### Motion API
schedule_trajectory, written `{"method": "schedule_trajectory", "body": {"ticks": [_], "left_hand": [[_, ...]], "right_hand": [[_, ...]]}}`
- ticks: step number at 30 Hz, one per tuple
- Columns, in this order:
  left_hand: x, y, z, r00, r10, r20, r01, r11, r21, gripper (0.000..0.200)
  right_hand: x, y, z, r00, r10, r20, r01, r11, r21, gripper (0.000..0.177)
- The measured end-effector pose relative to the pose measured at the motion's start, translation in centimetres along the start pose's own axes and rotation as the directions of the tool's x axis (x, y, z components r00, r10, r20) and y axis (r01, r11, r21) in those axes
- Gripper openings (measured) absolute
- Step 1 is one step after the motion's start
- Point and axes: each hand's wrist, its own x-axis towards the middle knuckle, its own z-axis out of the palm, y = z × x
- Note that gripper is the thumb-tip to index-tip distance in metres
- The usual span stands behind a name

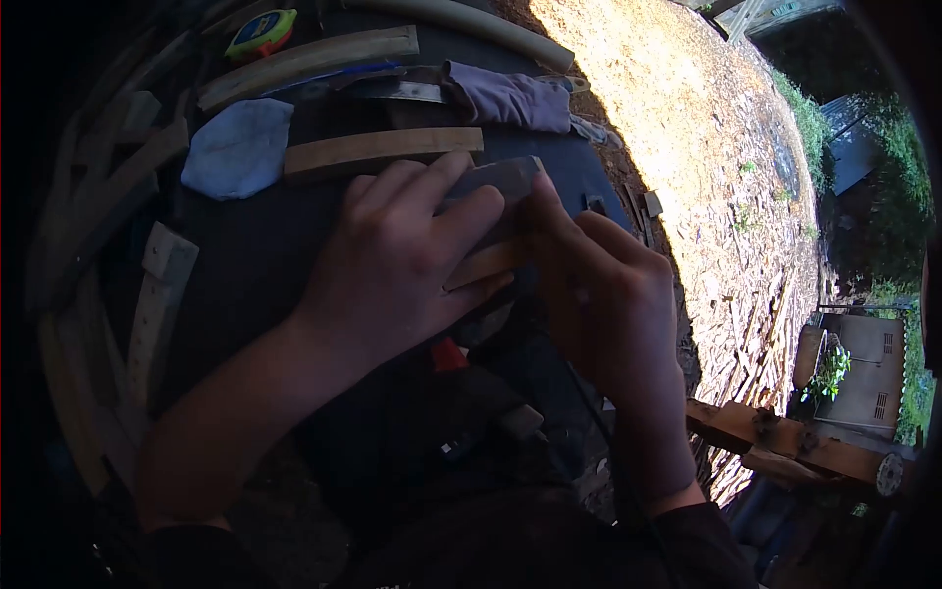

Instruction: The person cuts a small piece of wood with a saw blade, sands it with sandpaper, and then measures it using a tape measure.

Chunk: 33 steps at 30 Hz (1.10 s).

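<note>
Both of my hands are together over the dark work surface. My left hand [392, 231] is closed, with its thumb and index finger on either side of a light wooden piece [491, 260]. My right hand [618, 280] is closed at the right end of a flat grey piece [505, 177], its fingertip pressed at the corner. The grey piece lies along the far side of the wooden piece, partly covered by my left fingers. Shadow and my right hand hide where the two meet. Just beyond my left fingertips rests a short curved wooden strip [383, 149].
On the dark table [245, 255] lie a white slab [238, 147], a tape measure [262, 34], a mauve cloth [510, 96], a metal blade [407, 90] and another wooden strip [314, 64]. Wooden pieces line the left edge. A beam [785, 442] stands at right. Wood chips [687, 128] cover the ground.
</note>
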Motion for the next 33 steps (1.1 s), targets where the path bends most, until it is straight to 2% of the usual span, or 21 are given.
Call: {"method": "schedule_trajectory", "body": {"ticks": [1,4,7,10,13,16,18,20,23,26,29,33], "left_hand": [[0.0,-0.1,0.1,1.000,0.002,-0.006,-0.002,1.000,-0.001,0.052],[0.1,-0.1,0.1,1.000,0.005,0.011,-0.005,1.000,-0.007,0.053],[0.3,-0.2,0.3,1.000,0.024,0.017,-0.024,1.000,-0.017,0.055],[0.1,0.0,0.3,0.999,0.037,0.013,-0.037,0.999,0.014,0.056],[0.3,-0.3,0.1,0.999,0.047,0.004,-0.047,0.998,0.037,0.057],[0.1,-0.4,0.1,0.998,0.051,0.024,-0.051,0.998,0.038,0.058],[0.5,-0.3,0.0,0.998,0.033,0.045,-0.034,0.999,0.022,0.058],[0.9,0.3,0.0,0.997,0.002,0.079,-0.002,1.000,-0.009,0.057],[0.7,0.3,0.0,0.996,0.015,0.086,-0.019,0.999,0.046,0.058],[0.7,0.1,-0.2,0.997,0.025,0.075,-0.028,0.999,0.046,0.059],[0.7,0.0,0.0,0.997,0.046,0.065,-0.048,0.998,0.039,0.059],[0.8,0.0,-0.1,0.996,0.051,0.070,-0.053,0.998,0.039,0.061]], "right_hand": [[-0.7,-0.2,-0.3,1.000,0.026,0.008,-0.026,1.000,-0.002,0.035],[2.0,1.2,1.0,0.999,-0.044,-0.008,0.044,0.999,0.025,0.041],[5.7,2.6,3.5,0.988,-0.147,-0.056,0.138,0.980,-0.143,0.046],[2.6,1.4,2.3,0.991,-0.085,-0.100,0.077,0.994,-0.083,0.043],[-1.5,-0.4,0.0,0.999,0.045,-0.030,-0.045,0.999,-0.007,0.037],[1.1,0.8,0.8,1.000,-0.006,-0.014,0.006,1.000,-0.028,0.032],[4.9,2.3,3.5,0.992,-0.088,-0.091,0.074,0.986,-0.149,0.029],[7.7,3.0,4.2,0.994,-0.110,0.027,0.113,0.966,-0.232,0.022],[7.5,3.3,2.0,0.999,-0.033,-0.020,0.027,0.972,-0.235,0.016],[4.8,4.7,-0.4,0.977,-0.136,-0.165,0.106,0.979,-0.176,0.014],[1.6,2.3,-0.9,0.976,-0.009,-0.215,-0.010,0.996,-0.085,0.016],[-0.4,0.5,0.6,0.954,-0.017,-0.300,0.020,1.000,0.006,0.014]]}}
